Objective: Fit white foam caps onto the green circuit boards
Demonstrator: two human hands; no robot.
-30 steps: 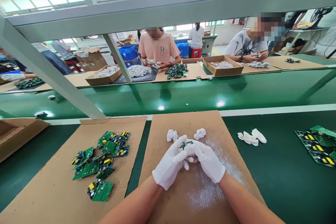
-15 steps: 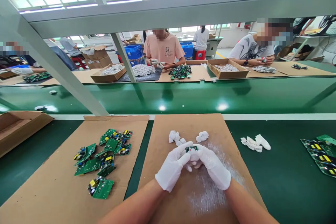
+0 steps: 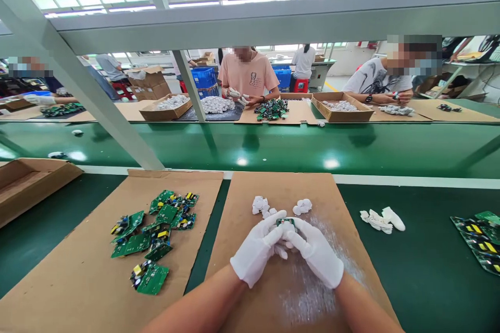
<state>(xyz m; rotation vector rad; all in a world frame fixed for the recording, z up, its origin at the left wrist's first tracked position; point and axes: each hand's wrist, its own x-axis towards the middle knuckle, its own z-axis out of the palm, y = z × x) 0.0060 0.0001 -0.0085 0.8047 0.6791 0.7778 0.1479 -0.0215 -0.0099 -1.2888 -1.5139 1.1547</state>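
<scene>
A small green circuit board (image 3: 287,222) is held between my two white-gloved hands, above a brown cardboard sheet (image 3: 246,187). My left hand (image 3: 261,244) has its fingers closed on the board's left side. From the right, my right hand (image 3: 314,250) grips the same board, its fingertips close to the left ones. The palms hide the board's lower part. Just beyond the hands lie small white pieces in two groups, one at the left (image 3: 260,205) and one at the right (image 3: 302,207). White smears (image 3: 312,291) mark the cardboard.
Green boards with yellow parts (image 3: 160,223) lie on cardboard at the left, more boards (image 3: 482,239) at the far right. Crumpled white cloth (image 3: 380,220) rests on the dark green table. An open carton (image 3: 39,182) stands far left. People sit across the green belt (image 3: 281,145).
The view has shifted slightly. My right fingers have moved a little around the board, and more of its green face shows between my hands.
</scene>
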